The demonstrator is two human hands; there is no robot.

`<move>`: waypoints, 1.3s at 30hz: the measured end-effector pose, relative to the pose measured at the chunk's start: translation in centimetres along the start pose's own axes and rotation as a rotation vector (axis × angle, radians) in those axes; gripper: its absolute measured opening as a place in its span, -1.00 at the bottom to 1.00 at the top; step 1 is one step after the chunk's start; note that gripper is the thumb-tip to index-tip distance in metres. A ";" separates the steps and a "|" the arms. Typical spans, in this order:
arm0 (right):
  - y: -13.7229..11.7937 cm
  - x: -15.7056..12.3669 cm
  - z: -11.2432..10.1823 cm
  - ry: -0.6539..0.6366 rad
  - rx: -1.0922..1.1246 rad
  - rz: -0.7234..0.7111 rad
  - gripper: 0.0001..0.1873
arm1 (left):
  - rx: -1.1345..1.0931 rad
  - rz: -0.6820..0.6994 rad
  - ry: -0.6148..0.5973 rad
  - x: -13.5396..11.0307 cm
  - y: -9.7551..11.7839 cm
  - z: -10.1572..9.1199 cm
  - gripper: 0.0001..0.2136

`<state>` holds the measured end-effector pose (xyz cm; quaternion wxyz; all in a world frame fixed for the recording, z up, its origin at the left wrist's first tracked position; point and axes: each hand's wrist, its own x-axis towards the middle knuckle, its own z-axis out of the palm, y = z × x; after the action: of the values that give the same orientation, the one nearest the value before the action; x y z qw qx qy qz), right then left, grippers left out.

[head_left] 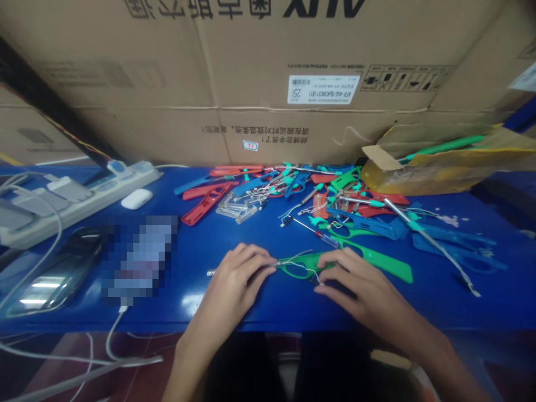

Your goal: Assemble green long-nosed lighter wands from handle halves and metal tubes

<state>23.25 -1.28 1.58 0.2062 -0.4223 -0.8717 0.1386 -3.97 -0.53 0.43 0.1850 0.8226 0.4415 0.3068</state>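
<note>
My left hand is closed on the metal tube of a green lighter casing, and the tube's end sticks out to the left. My right hand grips the green lighter casing near its trigger loop, fingers bent around its upper and lower edges. A thin white wire curves between both hands and runs to a small dark part at my right fingertips. Behind my right hand lie another green casing half and a screwdriver with a thin shaft.
Behind are piled red casings, clear fuel tanks, blue casings and wired metal tubes. Left are phones, a white earbud case and a power strip. Cardboard and an opened box stand behind.
</note>
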 end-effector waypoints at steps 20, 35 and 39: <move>0.9 0.1 1.5 0.230 0.076 0.082 -0.83 | 0.151 0.003 -0.003 -0.1 0.6 -0.1 -0.81; 0.8 0.3 1.5 0.228 0.045 0.068 -0.83 | 0.143 0.010 -0.011 0.1 0.6 -0.2 -0.82; 0.6 -0.1 1.4 0.221 0.053 0.069 -0.78 | 0.125 0.013 -0.002 0.2 0.6 -0.2 -0.83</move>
<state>23.02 -1.06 0.05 0.3075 -0.4592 -0.8246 0.1212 -3.69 -0.68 0.98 0.1315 0.8358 0.4543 0.2790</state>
